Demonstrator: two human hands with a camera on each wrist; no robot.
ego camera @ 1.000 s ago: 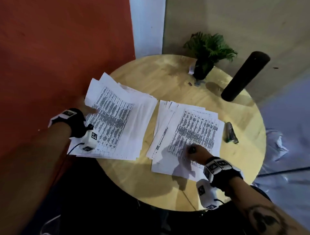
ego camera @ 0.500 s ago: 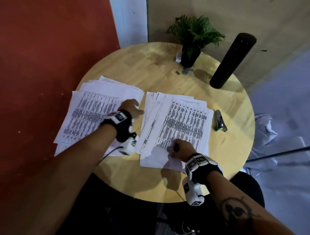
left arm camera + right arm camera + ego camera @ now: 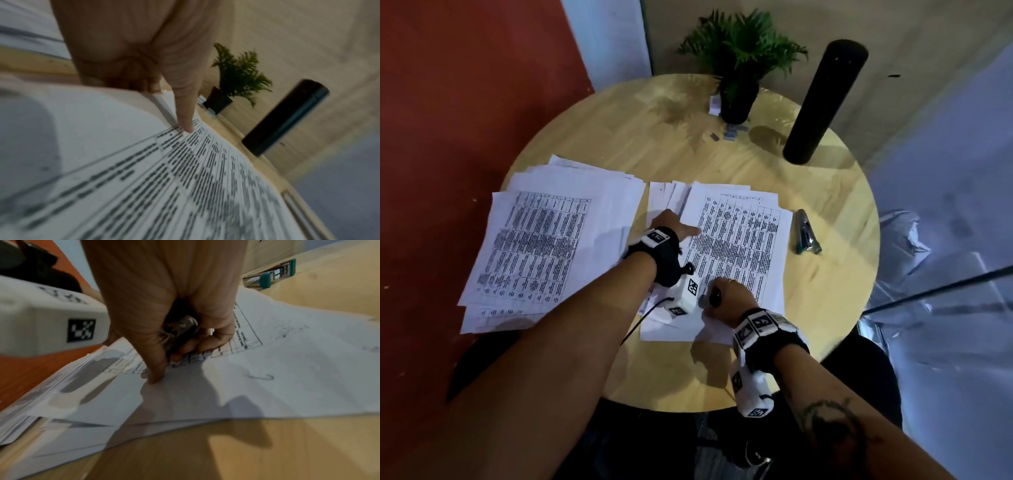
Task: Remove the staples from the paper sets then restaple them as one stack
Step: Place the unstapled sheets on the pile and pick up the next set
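1. Head view: your left hand (image 3: pixel 669 226) lies across the left edge of the right paper pile (image 3: pixel 739 240), its thumb stretched out flat on the printed top sheet; the fingers are hidden behind the hand.
2. Your right hand (image 3: pixel 726 298) rests on the near part of that same pile, curled round a small dark staple remover (image 3: pixel 715 297).
3. A second, fanned paper pile (image 3: pixel 544 240) lies to the left on the round wooden desk (image 3: pixel 825 308), just beside the right pile and hanging a little over the desk's left edge.
4. A stapler (image 3: pixel 806 232) with green ends lies on the desk just right of the right pile, not touching it.
5. At the far side stand a potted plant (image 3: pixel 739 68) and a black cylinder (image 3: pixel 822 102), with a few small scraps on the desk near the pot.
6. Left wrist view: your left thumb presses its tip on the printed table of the top sheet (image 3: pixel 185 178), near the sheet's edge. The fingers beyond the palm are blurred, and whether they hook under the sheets I cannot tell. The plant and the black cylinder show beyond.
7. Right wrist view: your right hand (image 3: pixel 170 321) grips a metal staple remover (image 3: pixel 183 326) in its curled fingers, while the thumb tip presses down on the paper. A bent loose staple (image 3: pixel 261 377) lies on the sheet to the right of your hand. The stapler (image 3: pixel 271 275) lies on the desk beyond the paper.
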